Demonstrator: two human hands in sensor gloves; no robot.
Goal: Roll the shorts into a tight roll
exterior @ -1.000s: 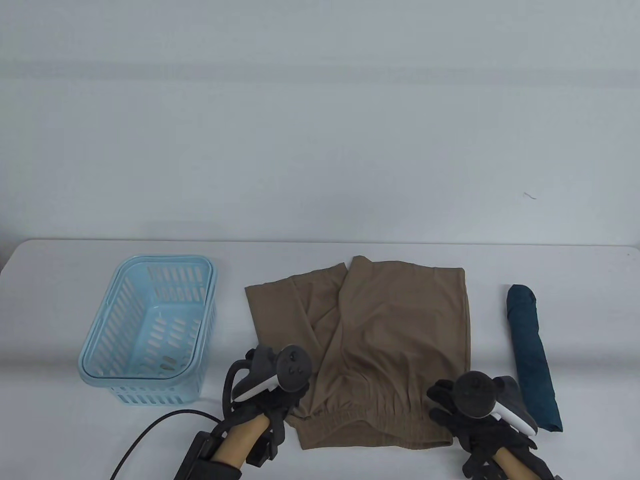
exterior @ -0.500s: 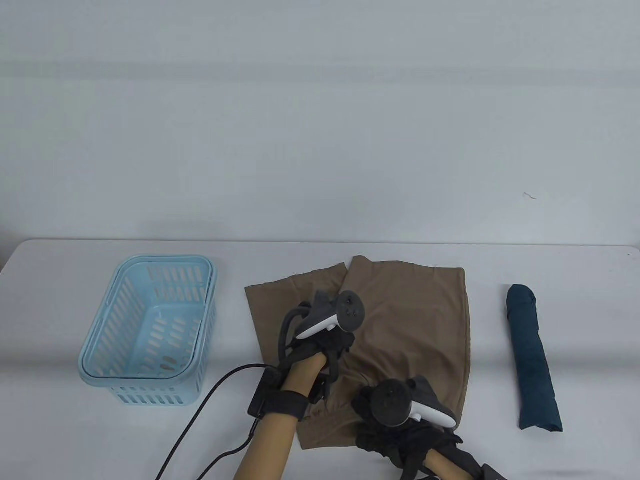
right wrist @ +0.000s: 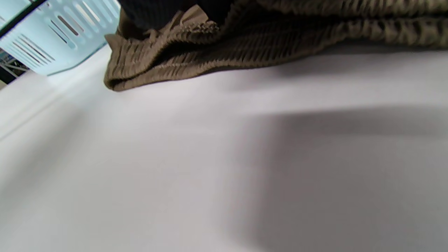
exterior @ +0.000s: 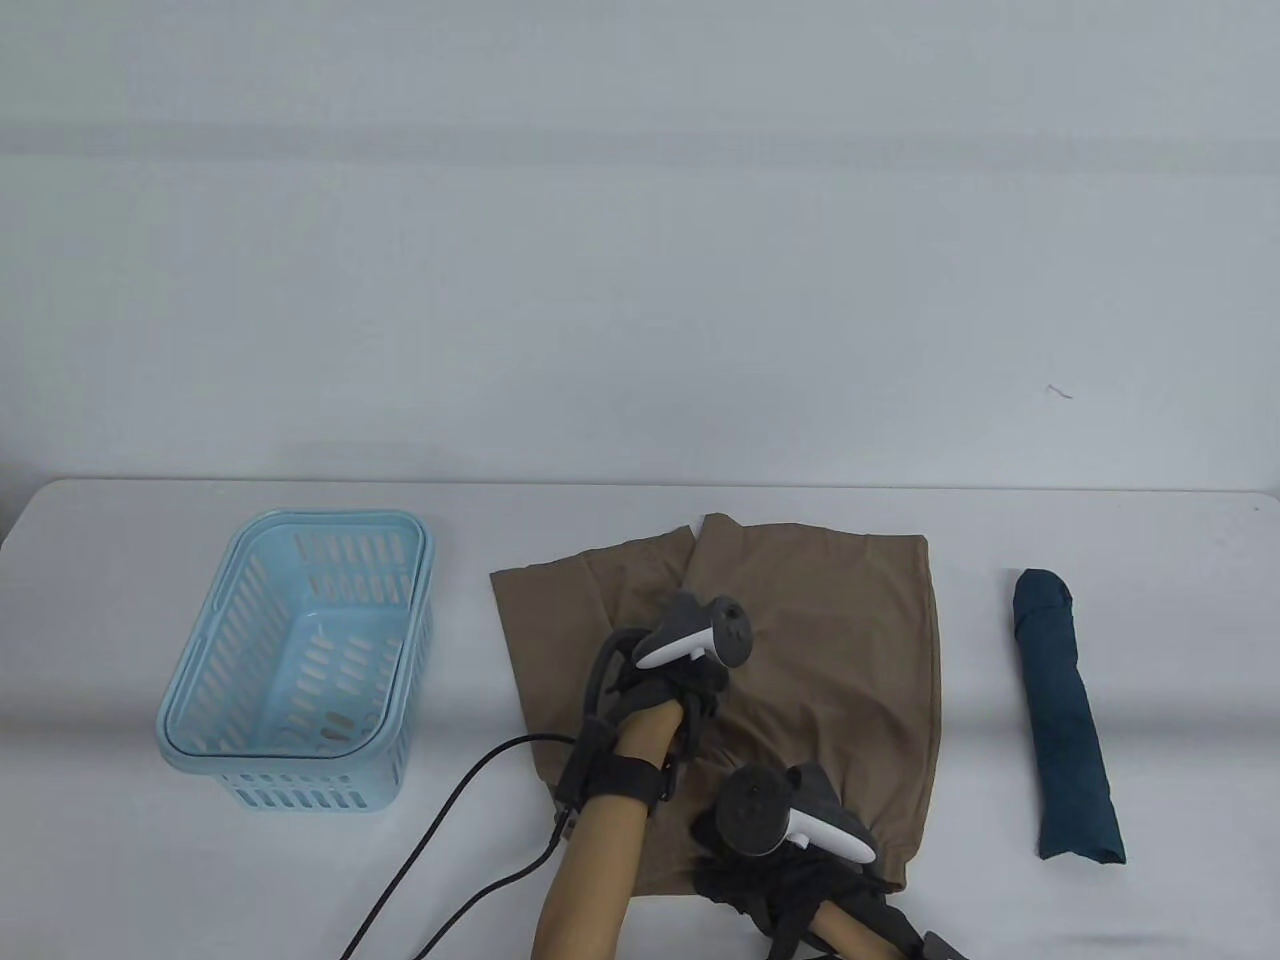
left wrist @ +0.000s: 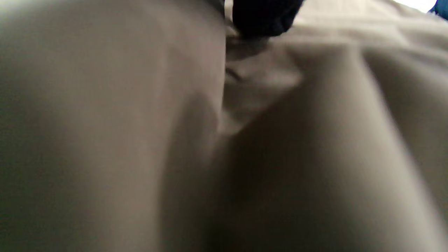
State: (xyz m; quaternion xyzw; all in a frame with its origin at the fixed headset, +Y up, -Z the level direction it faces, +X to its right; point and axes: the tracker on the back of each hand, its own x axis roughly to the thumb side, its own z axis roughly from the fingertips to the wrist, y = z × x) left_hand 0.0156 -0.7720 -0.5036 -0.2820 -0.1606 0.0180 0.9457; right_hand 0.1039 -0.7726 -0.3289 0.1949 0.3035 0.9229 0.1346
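Right fingers (right wrist: 157, 12): seen in the right wrist view clamped on the elastic waistband (right wrist: 245, 42), which is lifted slightly off the tabletop (right wrist: 210, 157) and doubled on itself. Left fingers (left wrist: 262, 15): only a dark tip is visible in the left wrist view, down on the cloth; spread or pinching cannot be told. In the table view the left hand (exterior: 690, 680) is set on the middle of the shorts (exterior: 830, 640), and the right hand (exterior: 770, 850) is at the near hem, both largely hidden under their trackers. The shorts lie flat on the tabletop, waistband toward the person, legs pointing away; long axis runs near to far. The cloth to be rolled therefore lies ahead of the right fingers, and the roll is judged to be started at the waistband and driven away from the person. The right hand is nearer the starting edge; the left is further up, judged to be pinning the cloth. Near-left waistband corner is already pulled inward, so an uneven first turn is a risk. Outward: basket (exterior: 300, 650) on the left, a rolled dark blue garment (exterior: 1065, 720) on the right, both well apart from the shorts.
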